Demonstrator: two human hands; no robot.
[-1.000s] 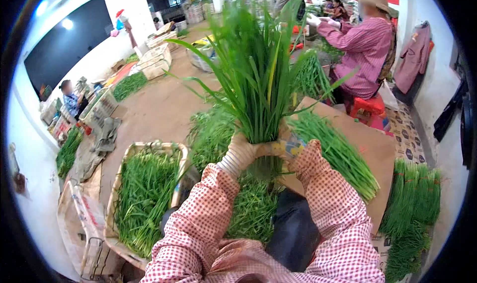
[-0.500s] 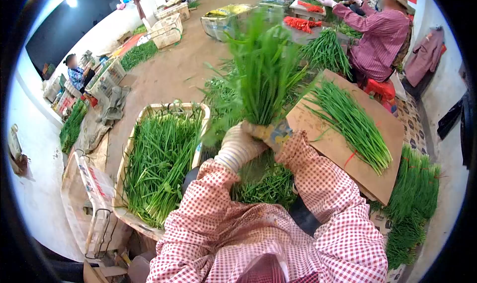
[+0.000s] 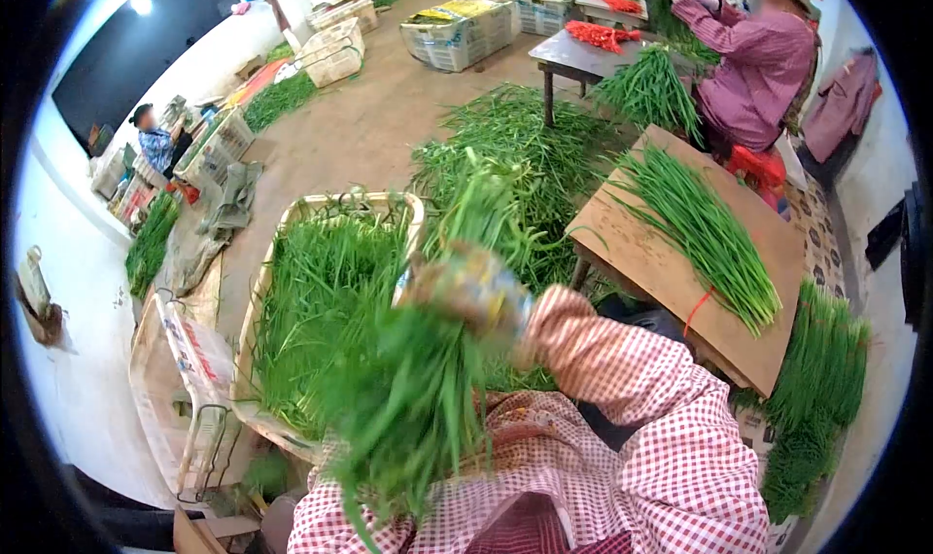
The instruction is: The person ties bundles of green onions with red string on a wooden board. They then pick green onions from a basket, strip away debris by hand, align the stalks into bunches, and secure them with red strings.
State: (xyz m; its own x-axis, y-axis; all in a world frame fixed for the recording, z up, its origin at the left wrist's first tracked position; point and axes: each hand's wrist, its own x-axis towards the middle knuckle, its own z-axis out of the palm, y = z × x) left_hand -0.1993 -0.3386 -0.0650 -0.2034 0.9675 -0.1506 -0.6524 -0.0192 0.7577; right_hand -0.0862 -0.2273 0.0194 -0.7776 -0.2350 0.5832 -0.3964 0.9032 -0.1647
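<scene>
- A co-worker [image 3: 760,78] in a striped pink shirt is sitting on a red stool [image 3: 756,165].
- A mauve jacket [image 3: 842,107] is hanging on the right-hand wall [image 3: 892,311].
- A yellow-topped plastic crate [image 3: 466,44] (one of several farther off) is standing on the floor [image 3: 379,97].

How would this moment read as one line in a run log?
right grip: holds blurred bunch, leaves toward body | left grip: not visible | crate: leaves inside | board: green stalks on top
</scene>
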